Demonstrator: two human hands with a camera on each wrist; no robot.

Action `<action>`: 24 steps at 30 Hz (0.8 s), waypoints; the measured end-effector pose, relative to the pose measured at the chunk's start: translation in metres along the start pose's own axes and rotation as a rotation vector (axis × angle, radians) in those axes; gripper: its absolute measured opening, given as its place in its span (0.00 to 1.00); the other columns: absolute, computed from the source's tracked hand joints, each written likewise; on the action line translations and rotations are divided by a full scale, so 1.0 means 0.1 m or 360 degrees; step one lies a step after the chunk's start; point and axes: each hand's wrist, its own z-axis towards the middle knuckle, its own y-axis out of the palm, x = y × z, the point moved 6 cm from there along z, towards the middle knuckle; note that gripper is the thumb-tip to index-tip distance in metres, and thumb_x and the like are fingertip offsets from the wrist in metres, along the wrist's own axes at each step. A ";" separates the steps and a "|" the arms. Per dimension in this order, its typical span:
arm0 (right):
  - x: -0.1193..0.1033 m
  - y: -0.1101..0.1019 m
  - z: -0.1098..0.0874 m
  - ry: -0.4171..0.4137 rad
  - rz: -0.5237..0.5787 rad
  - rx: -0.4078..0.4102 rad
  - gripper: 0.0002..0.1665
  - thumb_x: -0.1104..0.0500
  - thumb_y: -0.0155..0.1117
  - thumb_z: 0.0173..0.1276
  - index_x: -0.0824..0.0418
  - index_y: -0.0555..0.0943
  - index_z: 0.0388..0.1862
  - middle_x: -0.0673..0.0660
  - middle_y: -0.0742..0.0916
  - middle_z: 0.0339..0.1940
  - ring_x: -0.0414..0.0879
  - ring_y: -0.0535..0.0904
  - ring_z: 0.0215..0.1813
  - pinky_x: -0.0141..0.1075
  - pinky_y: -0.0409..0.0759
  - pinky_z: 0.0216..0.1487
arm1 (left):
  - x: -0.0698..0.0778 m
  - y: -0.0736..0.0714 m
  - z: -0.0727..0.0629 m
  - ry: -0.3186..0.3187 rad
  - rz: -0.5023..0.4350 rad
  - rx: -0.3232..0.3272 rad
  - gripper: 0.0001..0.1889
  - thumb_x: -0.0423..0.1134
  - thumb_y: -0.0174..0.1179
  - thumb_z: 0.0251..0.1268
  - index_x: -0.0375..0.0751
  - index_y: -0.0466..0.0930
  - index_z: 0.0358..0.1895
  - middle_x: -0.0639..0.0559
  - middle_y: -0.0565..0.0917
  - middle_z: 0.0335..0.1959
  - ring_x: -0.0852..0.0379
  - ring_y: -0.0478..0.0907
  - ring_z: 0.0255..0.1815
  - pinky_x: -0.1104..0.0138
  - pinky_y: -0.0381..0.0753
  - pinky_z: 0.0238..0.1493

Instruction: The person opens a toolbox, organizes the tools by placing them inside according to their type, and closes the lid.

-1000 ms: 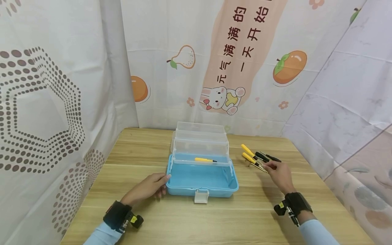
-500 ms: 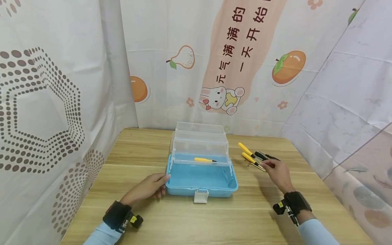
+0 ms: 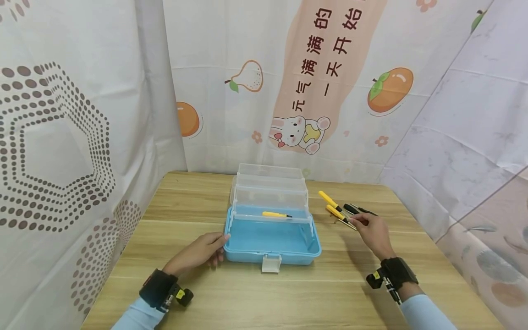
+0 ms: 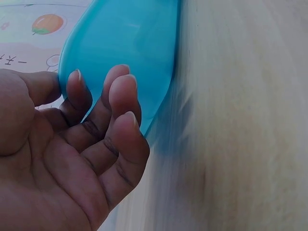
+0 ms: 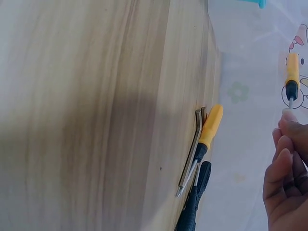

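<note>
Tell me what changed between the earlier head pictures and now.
The right hand and the yellow screwdriver it pinches by the shaft shifted slightly left, toward the blue toolbox. Nothing was visibly let go. The toolbox, the left hand gripping it, the tray screwdriver and the yellow-handled tool on the table stayed put.

The left hand [image 3: 201, 250] grips, half curled, while the right hand [image 3: 374, 235] pinches.

- Toolbox [image 3: 290, 259]: light blue; latch [image 3: 271, 264]: white
- Screwdriver [image 5: 292, 73]: yellow and black
- Table [image 3: 214, 298]: tan wood grain
- Left curtain [image 3: 78, 137]: white, brown-dotted hexagons
- Sleeves [image 3: 138, 315]: pale blue
</note>
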 end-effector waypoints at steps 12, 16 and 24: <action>-0.08 0.01 0.01 -0.0022 0.0019 -0.0018 0.08 0.57 0.71 0.72 0.61 0.89 0.43 0.59 0.87 0.28 0.45 0.74 0.26 0.33 0.71 0.24 | -0.01 0.00 0.00 -0.0018 0.0001 0.0010 0.25 0.56 0.45 0.84 0.37 0.77 0.38 0.46 0.82 0.28 0.53 0.79 0.25 0.63 0.81 0.28; -0.11 0.02 0.00 -0.0025 0.0026 -0.0012 0.07 0.57 0.72 0.72 0.60 0.89 0.43 0.59 0.87 0.29 0.44 0.74 0.26 0.32 0.71 0.24 | -0.01 0.00 0.00 -0.0022 -0.0008 0.0012 0.25 0.57 0.45 0.84 0.37 0.77 0.38 0.46 0.82 0.28 0.53 0.79 0.25 0.63 0.81 0.28; -0.18 0.02 0.00 -0.0062 0.0045 0.0000 0.08 0.56 0.73 0.71 0.60 0.89 0.43 0.57 0.88 0.31 0.43 0.77 0.28 0.32 0.73 0.26 | 0.02 0.00 -0.02 -0.0014 -0.0003 0.0013 0.25 0.56 0.45 0.84 0.37 0.77 0.38 0.46 0.82 0.28 0.53 0.79 0.25 0.64 0.81 0.27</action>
